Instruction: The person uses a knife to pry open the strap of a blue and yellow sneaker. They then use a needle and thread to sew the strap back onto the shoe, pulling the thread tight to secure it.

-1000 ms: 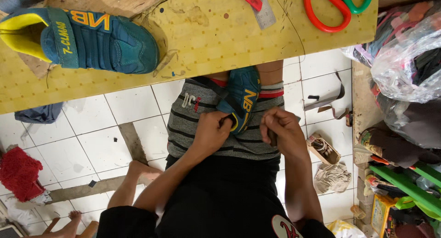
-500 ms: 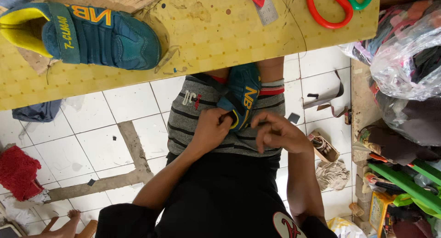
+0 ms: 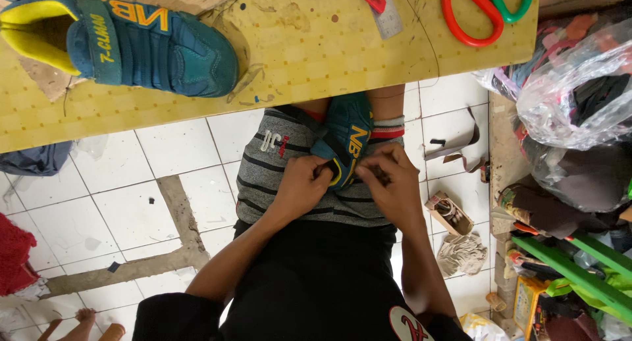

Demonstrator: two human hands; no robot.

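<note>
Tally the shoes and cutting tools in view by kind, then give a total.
Blue sneakers: 2, one on the yellow board, one in the hands
Scissors: 2, red-handled, green-handled
Red utility knife: 1
Total: 5

Teal sneaker point(image 3: 345, 138) with yellow lettering, held against striped shirt below the table edge, heel opening pinched between both hands, toe hidden.

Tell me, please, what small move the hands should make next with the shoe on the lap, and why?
Probably keep the left hand pinching the teal shoe and let the right hand pull away: both hands meet at its edge against the striped shirt, and what the right fingertips grip is too small to tell.
</note>
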